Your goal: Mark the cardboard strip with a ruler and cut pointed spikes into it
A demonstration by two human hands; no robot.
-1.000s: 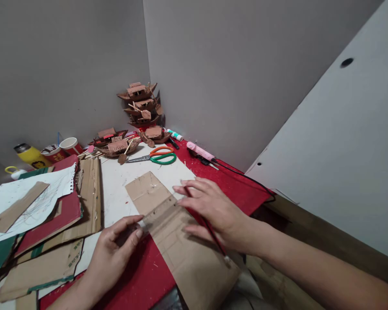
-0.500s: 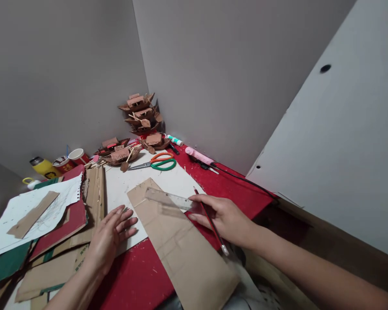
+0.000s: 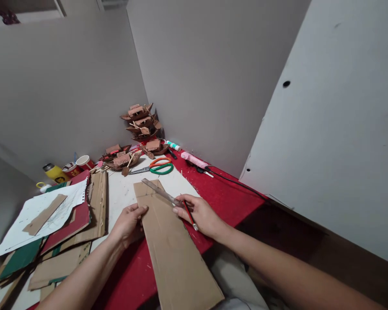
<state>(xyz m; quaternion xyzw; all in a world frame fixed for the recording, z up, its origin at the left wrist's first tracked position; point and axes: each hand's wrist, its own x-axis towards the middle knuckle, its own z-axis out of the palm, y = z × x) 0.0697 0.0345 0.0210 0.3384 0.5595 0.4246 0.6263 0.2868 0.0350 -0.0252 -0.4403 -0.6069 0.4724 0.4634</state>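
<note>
A long cardboard strip [image 3: 176, 249] with pencil lines near its far end lies slanted in front of me, over the table's front edge. My left hand [image 3: 129, 221] pinches its left edge, thumb on top and fingers underneath. In my right hand [image 3: 198, 215], at the strip's right side, are a clear ruler [image 3: 158, 188] and a red-and-black pencil [image 3: 189, 215]. The ruler reaches over the strip's far end. The pencil's tip is hidden by the fingers, and its white end points toward me.
Orange-and-green-handled scissors [image 3: 160, 166] lie beyond the strip on a white sheet [image 3: 121, 185]. Several small cardboard boats [image 3: 121, 160] stand at the back. A pink glue gun [image 3: 194, 160] with a cord lies right. Cardboard pieces [image 3: 98, 202], paper [image 3: 42, 215], cups [image 3: 85, 162] and a yellow bottle [image 3: 55, 173] are left.
My left hand has gone from open beside the strip to gripping its left edge. My right hand, with ruler and pencil, has shifted left. The strip has turned, and the view has tilted.
</note>
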